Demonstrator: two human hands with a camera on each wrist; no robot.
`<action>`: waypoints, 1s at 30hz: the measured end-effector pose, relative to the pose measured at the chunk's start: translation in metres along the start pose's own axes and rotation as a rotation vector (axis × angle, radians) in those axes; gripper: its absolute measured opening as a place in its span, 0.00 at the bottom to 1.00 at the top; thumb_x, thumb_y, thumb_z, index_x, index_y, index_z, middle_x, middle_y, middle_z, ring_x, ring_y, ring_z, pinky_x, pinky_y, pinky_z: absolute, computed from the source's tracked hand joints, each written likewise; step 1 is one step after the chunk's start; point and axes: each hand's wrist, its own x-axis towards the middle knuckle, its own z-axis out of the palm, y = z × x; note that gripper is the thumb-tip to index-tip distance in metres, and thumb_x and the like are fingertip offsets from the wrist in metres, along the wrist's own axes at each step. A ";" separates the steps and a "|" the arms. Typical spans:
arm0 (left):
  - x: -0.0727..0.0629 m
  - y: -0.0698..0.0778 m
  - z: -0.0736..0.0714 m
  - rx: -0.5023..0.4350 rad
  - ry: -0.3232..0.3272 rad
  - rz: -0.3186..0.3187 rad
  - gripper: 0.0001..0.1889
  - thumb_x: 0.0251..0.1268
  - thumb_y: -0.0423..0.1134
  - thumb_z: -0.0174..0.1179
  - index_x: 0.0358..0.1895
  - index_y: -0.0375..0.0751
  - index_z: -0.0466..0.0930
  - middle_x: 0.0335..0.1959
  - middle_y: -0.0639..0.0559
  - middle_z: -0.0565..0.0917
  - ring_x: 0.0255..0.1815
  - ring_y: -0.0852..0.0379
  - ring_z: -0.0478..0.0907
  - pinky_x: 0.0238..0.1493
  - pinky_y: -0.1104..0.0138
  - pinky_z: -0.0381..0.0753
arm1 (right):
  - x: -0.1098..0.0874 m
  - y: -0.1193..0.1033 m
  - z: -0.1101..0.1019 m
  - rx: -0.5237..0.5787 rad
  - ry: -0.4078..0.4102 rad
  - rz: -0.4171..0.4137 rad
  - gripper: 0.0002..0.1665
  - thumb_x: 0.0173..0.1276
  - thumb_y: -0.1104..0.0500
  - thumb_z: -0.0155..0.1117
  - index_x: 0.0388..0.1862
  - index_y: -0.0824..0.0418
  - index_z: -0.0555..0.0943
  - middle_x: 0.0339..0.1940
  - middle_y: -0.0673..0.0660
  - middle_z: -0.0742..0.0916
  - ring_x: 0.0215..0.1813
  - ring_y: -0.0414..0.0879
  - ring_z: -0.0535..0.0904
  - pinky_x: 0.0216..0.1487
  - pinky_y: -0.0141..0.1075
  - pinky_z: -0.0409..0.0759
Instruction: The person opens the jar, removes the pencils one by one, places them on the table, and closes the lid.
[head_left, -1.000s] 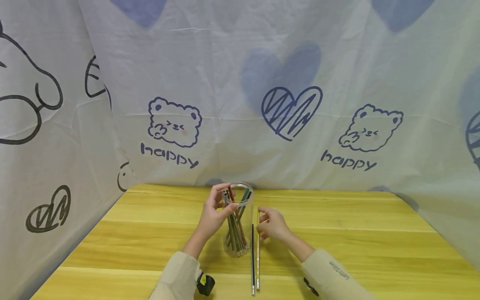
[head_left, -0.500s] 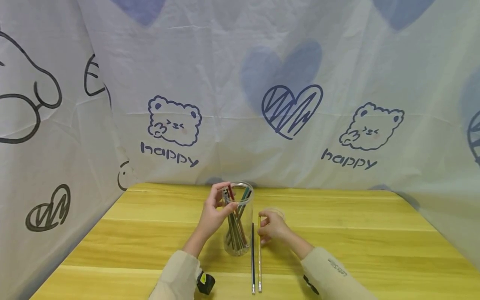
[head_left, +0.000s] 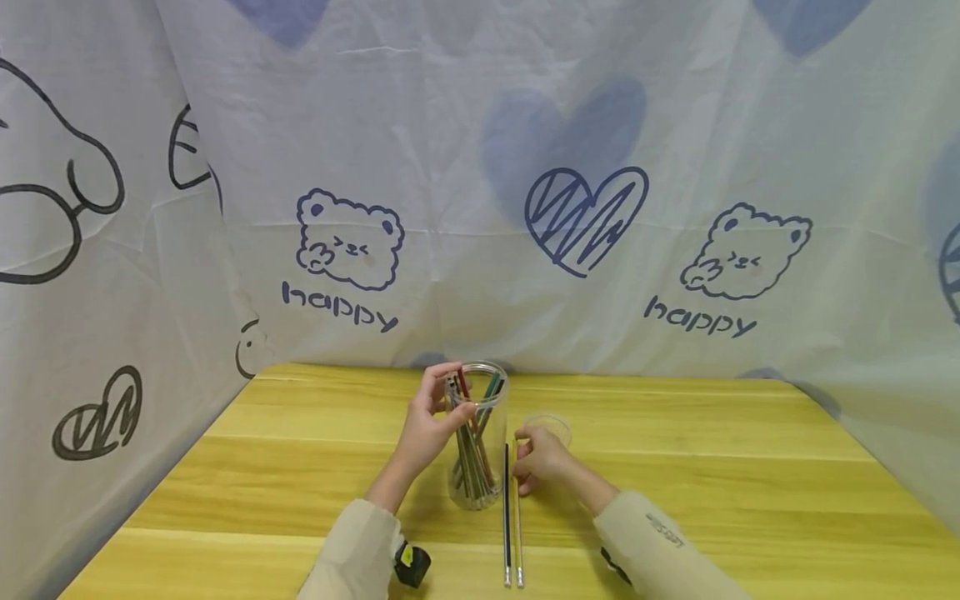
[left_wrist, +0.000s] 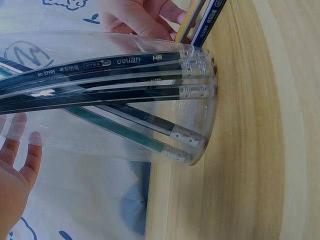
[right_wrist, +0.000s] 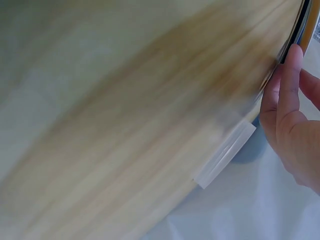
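Clear jar (head_left: 493, 446): one, tall, cylindrical, upright just below the middle of the head view; wall probably plastic, hence stiff, light and a little slippery, liable to tip if knocked; best held round the upper wall, beneath the rim. Contents: leaning pencils (head_left: 468, 471), including black ones stamped HB and a green pencil (left_wrist: 120, 131), their metal-banded ends (left_wrist: 195, 91) down at the base. Yellow pencil (head_left: 518, 533): one, lower centre of the head view, to the right of the jar; thin, stiff, presumably very light, smooth enough to roll between fingertips, any sharpened point its likely fragile part; suited to a pinch along the upper shaft. Dark pencil (head_left: 507, 521): one, just beside the yellow one, between it and the jar; of like handling by judgement. Left grip (head_left: 427, 425): thumb and fingers curled about the jar near its rim. Right grip (head_left: 545, 458): pinching the yellow pencil towards its upper end; contact with the dark pencil cannot be told. Surface (head_left: 712, 475): yellow wood grain, banded, apparently smooth and firm; bearing a clear disc (head_left: 561, 427), possibly a lid, just beyond the right grip. Room: pale cloth (head_left: 450, 150) behind and at the left of the frame, marked with hearts (head_left: 585, 221), bear faces (head_left: 350, 242) and "happy"; light sleeves (head_left: 348, 546) at the bottom edge, a dark device (head_left: 412, 567) beside the left one
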 end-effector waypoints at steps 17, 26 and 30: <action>0.001 -0.002 0.001 0.002 0.005 0.002 0.24 0.53 0.22 0.54 0.55 0.27 0.60 0.41 0.34 0.75 0.38 0.59 0.71 0.39 0.62 0.68 | 0.001 -0.004 0.004 -0.116 0.021 0.039 0.33 0.47 0.82 0.58 0.54 0.86 0.60 0.29 0.61 0.74 0.15 0.45 0.76 0.21 0.36 0.78; 0.001 -0.002 0.001 0.006 0.006 0.005 0.24 0.53 0.22 0.54 0.55 0.27 0.60 0.42 0.34 0.75 0.38 0.61 0.71 0.39 0.62 0.68 | 0.003 -0.002 0.005 -0.129 0.051 0.016 0.33 0.43 0.84 0.53 0.53 0.87 0.61 0.20 0.57 0.74 0.13 0.43 0.75 0.20 0.35 0.78; 0.000 -0.002 0.001 0.004 0.007 0.004 0.24 0.53 0.22 0.54 0.56 0.27 0.60 0.42 0.34 0.75 0.38 0.61 0.71 0.39 0.62 0.68 | 0.003 -0.002 0.004 -0.125 0.056 0.019 0.33 0.42 0.83 0.53 0.52 0.86 0.62 0.21 0.59 0.75 0.13 0.44 0.75 0.20 0.36 0.78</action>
